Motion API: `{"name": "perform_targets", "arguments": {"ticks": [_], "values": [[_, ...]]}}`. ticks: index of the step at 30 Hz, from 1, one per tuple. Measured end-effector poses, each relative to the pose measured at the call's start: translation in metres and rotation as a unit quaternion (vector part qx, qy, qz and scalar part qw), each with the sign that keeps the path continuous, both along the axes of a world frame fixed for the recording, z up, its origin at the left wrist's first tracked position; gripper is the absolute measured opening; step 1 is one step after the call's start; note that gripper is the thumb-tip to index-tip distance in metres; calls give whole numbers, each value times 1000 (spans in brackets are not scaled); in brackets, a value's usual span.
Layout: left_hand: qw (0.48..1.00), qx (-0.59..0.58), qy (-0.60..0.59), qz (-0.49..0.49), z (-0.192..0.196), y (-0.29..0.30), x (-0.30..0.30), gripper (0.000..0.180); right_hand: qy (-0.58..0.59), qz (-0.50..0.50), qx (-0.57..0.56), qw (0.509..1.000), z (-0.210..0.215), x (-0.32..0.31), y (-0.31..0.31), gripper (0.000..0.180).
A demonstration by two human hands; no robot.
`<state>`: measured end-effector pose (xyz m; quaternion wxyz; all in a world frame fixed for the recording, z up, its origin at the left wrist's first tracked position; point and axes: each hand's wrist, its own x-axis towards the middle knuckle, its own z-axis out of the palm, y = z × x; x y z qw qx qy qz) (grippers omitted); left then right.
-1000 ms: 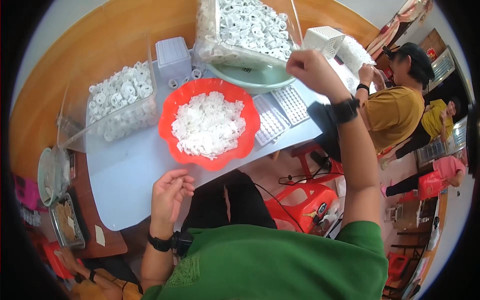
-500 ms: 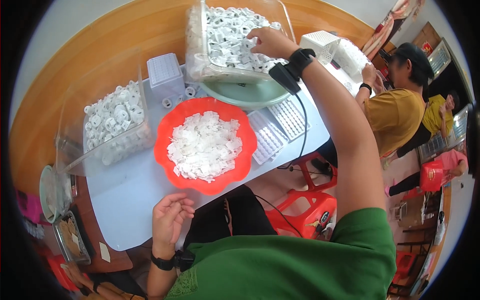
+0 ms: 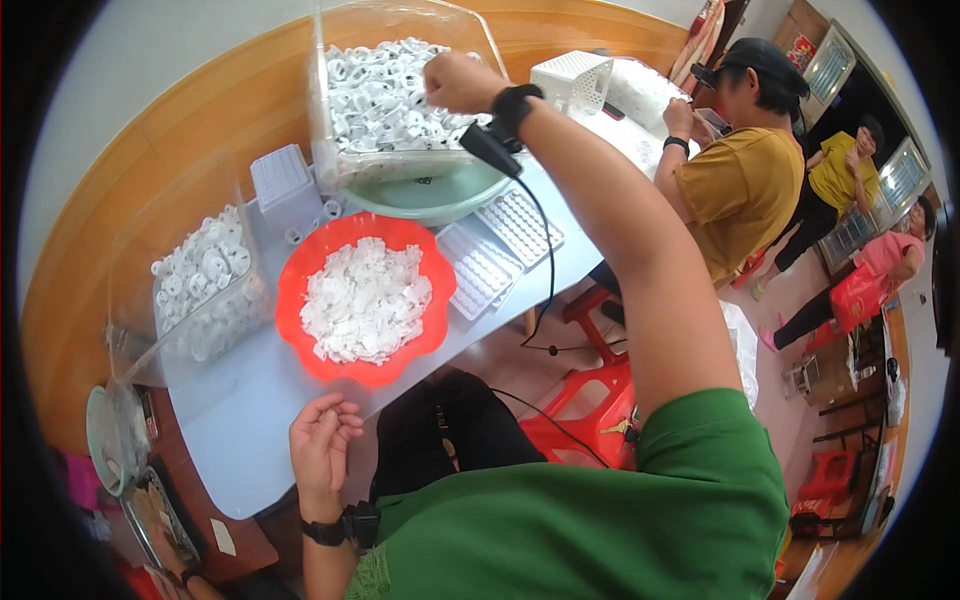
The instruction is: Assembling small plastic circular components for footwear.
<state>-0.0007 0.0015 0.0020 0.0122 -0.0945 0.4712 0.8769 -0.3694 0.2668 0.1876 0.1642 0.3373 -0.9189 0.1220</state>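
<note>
My right hand (image 3: 462, 84) is above the right side of a clear plastic bin (image 3: 405, 165) filled with small white round plastic parts (image 3: 375, 95). Its fingers are curled down, and anything in them is hidden. Palm up near the table's front edge, my left hand (image 3: 325, 440) has its fingers bent and the thumb against them; whether a small piece is in them I cannot make out. Just beyond it stands a red scalloped bowl (image 3: 290, 318) heaped with flat white plastic pieces (image 3: 365, 300).
A pale green basin (image 3: 440, 205) is under the bin. White trays (image 3: 478, 268) lie right of the bowl, and a stack of trays (image 3: 282, 180) stands behind it. Another clear bin (image 3: 215, 310) is at left. A co-worker (image 3: 745, 190) sits at right, near red stools (image 3: 590, 405).
The view has shifted, so the table's things sit further left. My right hand has lifted from the parts and its fingers have curled in. My left hand keeps its pose.
</note>
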Motion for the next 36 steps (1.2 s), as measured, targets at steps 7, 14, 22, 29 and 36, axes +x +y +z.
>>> {"name": "perform_targets", "arguments": {"ticks": [7,14,22,29,36], "values": [[997,-81,1,-15,10,19,2,20,-277,59,-252,925,24,142,31,7],[987,26,74,-144,54,73,-8,31,-397,105,-241,880,-2,251,16,5],[954,171,87,-228,45,99,-11,36,-428,143,-232,862,-55,298,11,9],[960,158,39,-230,23,95,-8,35,-460,137,-248,841,-91,296,17,8],[959,141,20,-244,15,91,-21,33,-346,58,-242,905,-110,231,59,12]]}}
